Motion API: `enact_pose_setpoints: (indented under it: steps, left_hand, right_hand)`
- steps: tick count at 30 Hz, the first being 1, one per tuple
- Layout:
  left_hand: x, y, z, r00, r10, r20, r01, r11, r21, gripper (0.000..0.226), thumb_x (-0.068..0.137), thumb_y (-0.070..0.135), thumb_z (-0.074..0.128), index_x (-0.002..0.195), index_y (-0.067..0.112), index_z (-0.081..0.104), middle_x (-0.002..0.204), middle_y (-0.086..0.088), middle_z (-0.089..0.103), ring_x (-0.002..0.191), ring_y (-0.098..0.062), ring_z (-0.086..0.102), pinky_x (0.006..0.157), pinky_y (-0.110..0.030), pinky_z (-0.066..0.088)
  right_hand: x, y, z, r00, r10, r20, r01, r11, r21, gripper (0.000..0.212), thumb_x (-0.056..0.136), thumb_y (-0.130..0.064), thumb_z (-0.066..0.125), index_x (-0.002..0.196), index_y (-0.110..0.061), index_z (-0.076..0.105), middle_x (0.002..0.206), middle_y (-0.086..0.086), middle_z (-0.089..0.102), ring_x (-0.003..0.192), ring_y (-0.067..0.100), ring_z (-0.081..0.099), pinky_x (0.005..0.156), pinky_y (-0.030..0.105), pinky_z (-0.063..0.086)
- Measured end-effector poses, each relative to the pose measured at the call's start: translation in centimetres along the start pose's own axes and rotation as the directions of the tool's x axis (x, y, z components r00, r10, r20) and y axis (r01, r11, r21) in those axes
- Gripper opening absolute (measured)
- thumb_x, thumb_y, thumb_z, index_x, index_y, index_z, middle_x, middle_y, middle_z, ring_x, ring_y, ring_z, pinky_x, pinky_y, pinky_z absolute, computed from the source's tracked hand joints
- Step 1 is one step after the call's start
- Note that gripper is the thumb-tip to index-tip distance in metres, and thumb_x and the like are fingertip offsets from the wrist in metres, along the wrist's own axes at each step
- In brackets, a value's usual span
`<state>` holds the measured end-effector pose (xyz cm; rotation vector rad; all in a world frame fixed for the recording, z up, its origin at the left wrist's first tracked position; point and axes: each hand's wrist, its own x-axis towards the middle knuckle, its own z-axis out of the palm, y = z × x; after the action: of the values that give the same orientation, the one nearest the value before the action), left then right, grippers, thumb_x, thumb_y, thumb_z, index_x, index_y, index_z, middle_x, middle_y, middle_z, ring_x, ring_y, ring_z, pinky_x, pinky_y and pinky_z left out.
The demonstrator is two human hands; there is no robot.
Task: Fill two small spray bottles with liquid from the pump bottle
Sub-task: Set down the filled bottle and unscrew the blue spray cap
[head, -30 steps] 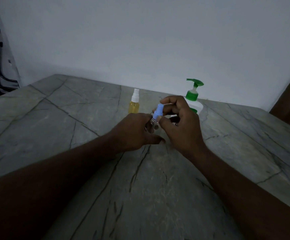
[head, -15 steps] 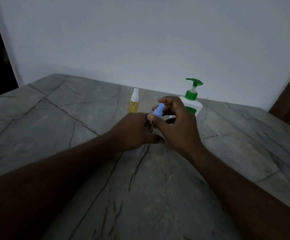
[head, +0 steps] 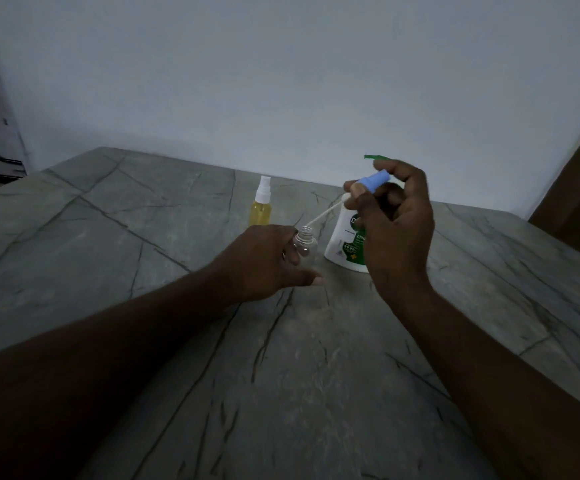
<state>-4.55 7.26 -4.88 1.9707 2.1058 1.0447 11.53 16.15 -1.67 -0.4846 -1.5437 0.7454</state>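
Standing farthest left on the grey, dark-veined stone bench (head: 108,237) is the slim spray bottle (head: 260,211), its clear body full of yellow liquid under a white nozzle. Just right of it my left hand (head: 264,263) grips the small empty bottle (head: 305,244), rounded clear plastic held upright, its ribbed threaded neck uncovered. A thin white dip tube (head: 323,214) slants up from just above that neck to the blue sprayer cap (head: 373,180), a smooth cylinder that my raised right hand (head: 397,223) pinches between thumb and fingertips. Behind that hand stands the white pump bottle (head: 344,247), glossy with a green label, its green spout (head: 373,157) showing above my fingers.
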Motion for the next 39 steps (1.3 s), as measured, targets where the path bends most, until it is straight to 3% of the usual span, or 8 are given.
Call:
enact_pose_setpoints:
  steps: [4,10,13,16,21,25,33,39]
  left_hand:
    - [0.0,-0.1,0.0,1.0,-0.016,-0.003,0.016,1.0,-0.004,0.039,0.072,0.06,0.082,0.078,0.037,0.05,0.077,0.016,0.059,0.067,0.0,0.056,0.057,-0.019,0.038]
    - [-0.2,-0.6,-0.4,0.992,-0.017,-0.122,0.019,1.0,0.015,0.042,0.072,0.064,0.08,0.086,0.032,0.058,0.081,0.016,0.062,0.071,-0.001,0.059,0.061,-0.024,0.044]
    - [-0.1,-0.8,-0.8,0.983,-0.038,-0.18,0.041,0.999,0.016,0.05,0.074,0.063,0.079,0.102,0.024,0.065,0.085,0.012,0.066,0.074,-0.003,0.062,0.065,-0.027,0.051]
    - [0.0,-1.0,-0.8,0.982,-0.049,-0.183,0.062,0.996,0.06,0.047,0.075,0.063,0.078,0.096,0.026,0.058,0.08,0.014,0.063,0.068,0.0,0.059,0.057,-0.022,0.041]
    - [0.1,-1.5,-0.4,0.984,-0.035,-0.173,0.051,0.995,0.09,0.053,0.076,0.063,0.077,0.107,0.023,0.06,0.086,0.014,0.063,0.072,-0.001,0.059,0.062,-0.024,0.048]
    - [0.3,-1.9,-0.2,0.986,-0.007,-0.169,0.027,0.993,0.116,0.054,0.075,0.063,0.078,0.107,0.023,0.062,0.09,0.01,0.067,0.073,-0.002,0.061,0.066,-0.028,0.055]
    - [0.2,-1.7,-0.2,0.985,-0.018,-0.169,0.039,0.991,0.126,0.054,0.074,0.065,0.078,0.101,0.021,0.061,0.087,0.011,0.067,0.07,-0.001,0.06,0.062,-0.025,0.051]
    - [0.0,-1.3,-0.2,0.986,-0.061,-0.156,0.073,0.995,0.072,0.065,0.075,0.06,0.08,0.121,0.022,0.054,0.092,0.012,0.064,0.076,-0.003,0.06,0.064,-0.021,0.047]
  right_hand:
    - [0.4,-0.4,-0.4,0.999,0.01,-0.04,-0.009,1.0,0.017,0.041,0.089,-0.039,0.072,0.123,-0.018,0.059,0.094,0.005,0.079,0.084,0.027,0.076,0.079,0.053,0.061]
    - [0.7,0.2,-0.9,0.996,-0.079,-0.041,0.075,0.994,-0.083,0.023,0.091,-0.033,0.073,0.107,-0.025,0.06,0.101,-0.002,0.079,0.092,0.014,0.077,0.085,0.047,0.062]
    - [0.2,1.0,-1.0,0.956,-0.244,0.162,0.285,0.9,-0.33,0.026,0.089,-0.033,0.077,0.105,-0.014,0.068,0.102,-0.006,0.075,0.091,0.004,0.072,0.078,0.034,0.062]
    - [-0.2,2.2,-0.6,0.883,-0.277,0.379,0.444,0.753,-0.485,0.027,0.087,-0.045,0.077,0.099,-0.022,0.071,0.099,-0.008,0.069,0.083,0.009,0.065,0.072,0.034,0.056]
    - [-1.2,2.9,0.1,0.851,-0.134,0.508,0.463,0.647,-0.605,0.021,0.092,-0.038,0.072,0.109,-0.026,0.071,0.1,-0.003,0.076,0.087,0.016,0.069,0.079,0.028,0.052]
    - [-1.5,3.2,0.0,0.81,-0.004,0.587,0.485,0.569,-0.664,0.022,0.095,-0.037,0.065,0.115,-0.028,0.068,0.103,0.001,0.076,0.092,0.023,0.07,0.079,0.034,0.056]
    - [-1.4,3.6,0.0,0.823,0.016,0.568,0.472,0.538,-0.699,0.019,0.095,-0.042,0.062,0.108,-0.03,0.066,0.097,-0.001,0.074,0.088,0.019,0.067,0.074,0.032,0.055]
    - [-0.7,3.0,-0.8,0.892,-0.136,0.431,0.417,0.615,-0.669,0.015,0.093,-0.042,0.069,0.096,-0.027,0.072,0.077,-0.003,0.073,0.069,0.015,0.065,0.064,0.026,0.048]
